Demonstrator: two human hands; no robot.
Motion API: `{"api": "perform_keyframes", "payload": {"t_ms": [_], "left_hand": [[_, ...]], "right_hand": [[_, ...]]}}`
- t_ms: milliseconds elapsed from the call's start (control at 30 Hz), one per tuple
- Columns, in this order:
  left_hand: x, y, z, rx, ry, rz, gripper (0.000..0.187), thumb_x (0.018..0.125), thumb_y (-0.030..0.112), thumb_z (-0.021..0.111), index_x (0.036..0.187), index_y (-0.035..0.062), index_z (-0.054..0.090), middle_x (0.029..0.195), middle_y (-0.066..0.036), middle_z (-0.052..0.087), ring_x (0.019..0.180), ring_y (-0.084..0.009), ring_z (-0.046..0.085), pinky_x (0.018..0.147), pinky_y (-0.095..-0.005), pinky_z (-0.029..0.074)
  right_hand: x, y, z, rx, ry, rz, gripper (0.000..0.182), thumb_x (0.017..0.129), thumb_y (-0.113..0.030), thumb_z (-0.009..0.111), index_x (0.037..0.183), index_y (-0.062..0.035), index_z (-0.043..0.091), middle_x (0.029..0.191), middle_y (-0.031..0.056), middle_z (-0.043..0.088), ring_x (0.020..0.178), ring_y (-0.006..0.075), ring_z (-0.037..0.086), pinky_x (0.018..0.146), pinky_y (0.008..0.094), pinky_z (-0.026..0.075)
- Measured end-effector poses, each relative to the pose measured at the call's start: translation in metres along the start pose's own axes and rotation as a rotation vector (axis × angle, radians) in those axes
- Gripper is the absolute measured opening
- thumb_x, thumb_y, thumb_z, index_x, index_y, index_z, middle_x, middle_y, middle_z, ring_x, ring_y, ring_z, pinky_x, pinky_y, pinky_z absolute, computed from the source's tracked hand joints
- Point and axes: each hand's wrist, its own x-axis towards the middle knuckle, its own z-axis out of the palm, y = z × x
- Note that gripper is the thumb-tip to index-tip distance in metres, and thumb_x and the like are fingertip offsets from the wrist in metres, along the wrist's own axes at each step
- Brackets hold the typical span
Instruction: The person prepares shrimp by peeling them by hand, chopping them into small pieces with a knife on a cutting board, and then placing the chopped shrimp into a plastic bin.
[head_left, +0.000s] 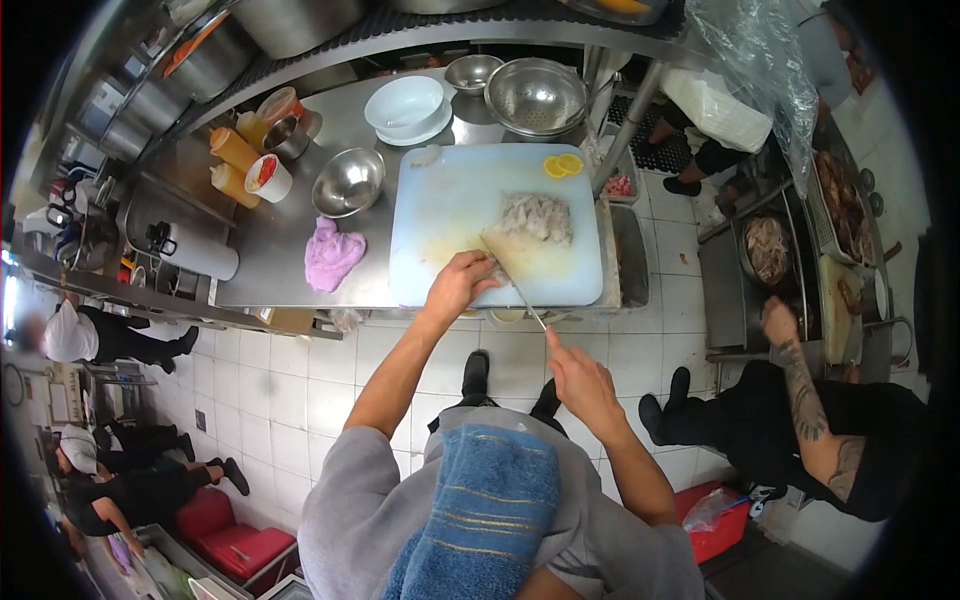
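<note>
A pale cutting board lies on the steel counter. My right hand is closed round the handle of a knife, whose blade reaches up and left across the board's front part. Beside the blade, my left hand presses a small greyish piece of food with bent fingers, partly hiding it. A pile of chopped greyish food sits right of the board's middle. Two lemon slices lie at the back right corner, and a small pale piece at the back left.
Left of the board are a pink cloth, a steel bowl and squeeze bottles. White bowls and a colander stand behind it. A tattooed co-worker is at the stove on the right; other people are at left.
</note>
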Motion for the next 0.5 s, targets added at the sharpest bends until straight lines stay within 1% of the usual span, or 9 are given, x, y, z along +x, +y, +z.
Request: {"api": "perform_keyframes", "payload": {"t_ms": [133,433,500], "left_hand": [[0.003,-0.007,0.000,0.031,-0.030,0.041,0.032,0.077,0.026,0.079,0.101,0.0057,0.073,0.113,-0.011,0.068,0.104,-0.0318,0.064,0.088,-0.0396,0.054],[0.007,-0.011,-0.001,0.004,-0.051,0.053,0.030,0.077,0.027,0.079,0.097,0.0052,0.073,0.110,-0.010,0.069,0.102,-0.0310,0.065,0.086,-0.0392,0.054],[0.010,-0.006,-0.006,0.005,-0.054,0.050,0.029,0.075,0.023,0.081,0.096,0.0046,0.074,0.110,-0.011,0.070,0.102,-0.0316,0.065,0.087,-0.0389,0.055]], "right_hand": [[-0.002,-0.003,-0.010,-0.009,-0.024,-0.023,0.054,0.097,-0.019,0.058,0.149,-0.0141,0.043,0.090,0.0185,0.062,0.076,0.0425,0.065,0.068,0.0516,0.053],[-0.005,-0.002,-0.029,0.023,-0.056,-0.074,0.054,0.097,-0.018,0.058,0.149,-0.0131,0.042,0.089,0.0187,0.062,0.076,0.0430,0.064,0.069,0.0518,0.052],[-0.003,0.000,-0.027,0.022,-0.066,-0.077,0.055,0.097,-0.017,0.057,0.150,-0.0132,0.041,0.089,0.0187,0.062,0.077,0.0431,0.064,0.069,0.0518,0.052]]}}
